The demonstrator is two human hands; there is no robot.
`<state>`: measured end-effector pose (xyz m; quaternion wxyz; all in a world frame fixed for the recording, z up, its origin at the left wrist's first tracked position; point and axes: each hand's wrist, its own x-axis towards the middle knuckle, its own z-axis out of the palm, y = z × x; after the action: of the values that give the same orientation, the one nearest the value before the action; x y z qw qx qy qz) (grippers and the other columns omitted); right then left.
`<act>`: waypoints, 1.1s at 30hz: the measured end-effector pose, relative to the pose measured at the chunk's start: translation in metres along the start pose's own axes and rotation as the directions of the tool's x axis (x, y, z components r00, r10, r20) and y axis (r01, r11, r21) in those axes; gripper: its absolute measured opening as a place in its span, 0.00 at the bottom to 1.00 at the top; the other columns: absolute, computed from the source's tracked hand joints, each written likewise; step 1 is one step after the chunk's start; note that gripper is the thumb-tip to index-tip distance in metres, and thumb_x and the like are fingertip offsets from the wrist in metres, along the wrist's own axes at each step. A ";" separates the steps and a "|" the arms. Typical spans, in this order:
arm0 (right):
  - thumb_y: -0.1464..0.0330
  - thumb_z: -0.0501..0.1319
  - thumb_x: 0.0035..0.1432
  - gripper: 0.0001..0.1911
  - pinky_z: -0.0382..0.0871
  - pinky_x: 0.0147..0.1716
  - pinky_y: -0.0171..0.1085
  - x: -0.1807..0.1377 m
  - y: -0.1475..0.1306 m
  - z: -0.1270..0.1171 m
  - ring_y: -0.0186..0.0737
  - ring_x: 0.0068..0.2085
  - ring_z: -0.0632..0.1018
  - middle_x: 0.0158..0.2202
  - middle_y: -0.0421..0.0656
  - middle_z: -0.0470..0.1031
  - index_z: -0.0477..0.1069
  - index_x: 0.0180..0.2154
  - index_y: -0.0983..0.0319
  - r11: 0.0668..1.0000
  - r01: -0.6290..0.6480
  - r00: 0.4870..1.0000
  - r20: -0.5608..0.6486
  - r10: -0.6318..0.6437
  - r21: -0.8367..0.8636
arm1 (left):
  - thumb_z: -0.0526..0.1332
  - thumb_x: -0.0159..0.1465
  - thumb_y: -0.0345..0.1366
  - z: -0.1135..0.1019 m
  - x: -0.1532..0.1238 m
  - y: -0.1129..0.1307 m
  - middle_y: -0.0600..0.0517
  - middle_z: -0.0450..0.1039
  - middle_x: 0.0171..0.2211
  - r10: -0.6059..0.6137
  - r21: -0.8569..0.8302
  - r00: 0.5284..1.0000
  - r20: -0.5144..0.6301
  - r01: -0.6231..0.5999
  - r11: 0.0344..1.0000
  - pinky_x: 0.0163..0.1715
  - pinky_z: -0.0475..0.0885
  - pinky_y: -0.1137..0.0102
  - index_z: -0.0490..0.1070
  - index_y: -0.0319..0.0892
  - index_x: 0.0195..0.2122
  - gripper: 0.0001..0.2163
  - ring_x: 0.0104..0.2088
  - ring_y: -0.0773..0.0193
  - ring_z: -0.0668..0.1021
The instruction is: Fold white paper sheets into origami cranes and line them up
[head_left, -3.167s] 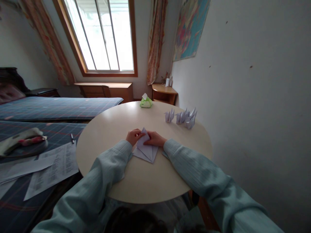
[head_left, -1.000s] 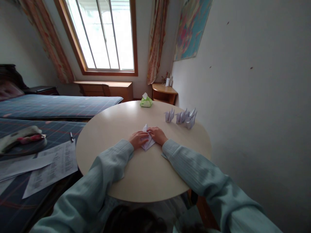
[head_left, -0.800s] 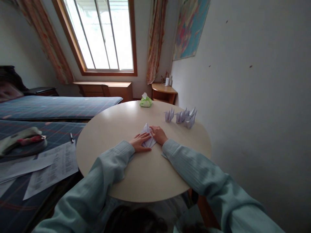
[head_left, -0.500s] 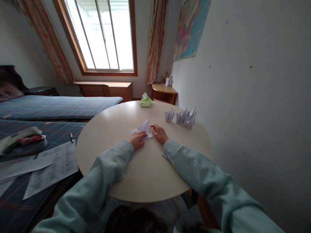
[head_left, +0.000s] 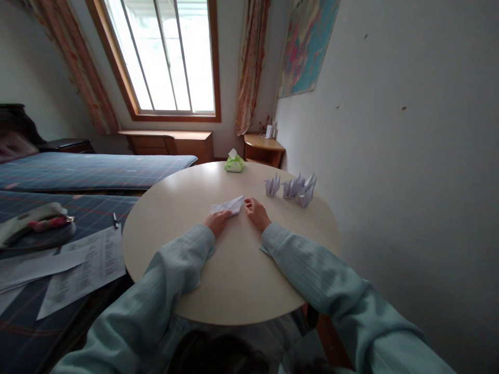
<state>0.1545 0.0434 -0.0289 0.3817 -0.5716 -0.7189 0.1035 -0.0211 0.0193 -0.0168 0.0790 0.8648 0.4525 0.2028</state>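
Observation:
A folded sheet of white paper [head_left: 231,205] is held near the middle of the round table, its pointed end toward the right. My left hand [head_left: 218,222] grips its near edge, with the thumb on top and the other fingers largely hidden. Just beside the paper's right tip is my right hand [head_left: 256,213], its fingers bent and a little apart, with nothing visible in them. Further right on the table stand several folded paper cranes [head_left: 272,185], some bunched close together.
The round cream table [head_left: 163,249] carries a green tissue pack [head_left: 234,162] at its far edge. To the left, a bed [head_left: 97,169] holds printed sheets [head_left: 88,267], a pen [head_left: 115,220] and a bag [head_left: 35,223]. A white wall [head_left: 397,182] rises on the right.
The paper's raised triangular peak has come down, and the paper now looks narrower, tilted up to the right. My left hand has shifted slightly left and grips its edge; my right fingers have curled more.

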 end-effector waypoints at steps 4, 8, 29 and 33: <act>0.75 0.52 0.45 0.07 0.63 0.33 0.33 0.001 -0.002 -0.001 0.32 0.30 0.69 0.31 0.43 0.68 0.63 0.31 0.64 0.996 -0.078 0.995 -0.054 0.080 0.038 | 0.45 0.53 0.24 -0.006 0.000 -0.002 0.47 0.67 0.44 -0.141 -0.099 0.958 -0.251 0.119 0.988 0.44 0.64 0.68 0.62 0.38 0.45 0.19 0.43 0.61 0.70; 0.68 0.54 0.48 0.10 0.64 0.34 0.33 -0.001 -0.008 -0.005 0.32 0.31 0.70 0.31 0.43 0.69 0.62 0.35 0.64 0.967 -0.112 0.993 0.003 0.114 0.230 | 0.45 0.56 0.28 -0.012 0.002 -0.003 0.48 0.69 0.40 -0.330 -0.375 0.776 -0.537 0.131 0.918 0.42 0.65 0.70 0.61 0.38 0.44 0.16 0.42 0.64 0.71; 0.71 0.57 0.43 0.16 0.62 0.29 0.31 -0.006 -0.009 -0.005 0.32 0.26 0.69 0.25 0.38 0.68 0.63 0.39 0.63 0.999 -0.047 0.996 0.078 0.046 0.023 | 0.54 0.48 0.26 0.006 0.002 -0.012 0.46 0.51 0.55 -0.001 -0.193 0.973 -0.232 -0.045 0.980 0.53 0.52 0.63 0.55 0.40 0.52 0.27 0.55 0.59 0.56; 0.71 0.58 0.42 0.17 0.63 0.33 0.34 -0.005 -0.008 -0.005 0.34 0.30 0.69 0.29 0.41 0.69 0.63 0.39 0.65 0.998 0.020 1.000 0.015 -0.019 -0.053 | 0.49 0.56 0.37 0.011 -0.001 -0.005 0.52 0.55 0.54 0.047 -0.055 0.995 0.092 -0.042 0.998 0.53 0.51 0.61 0.59 0.48 0.50 0.18 0.54 0.60 0.58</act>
<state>0.1521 0.0347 -0.0236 0.3623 -0.5738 -0.7296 0.0849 -0.0203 0.0219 -0.0282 0.1186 0.8807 0.4236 0.1758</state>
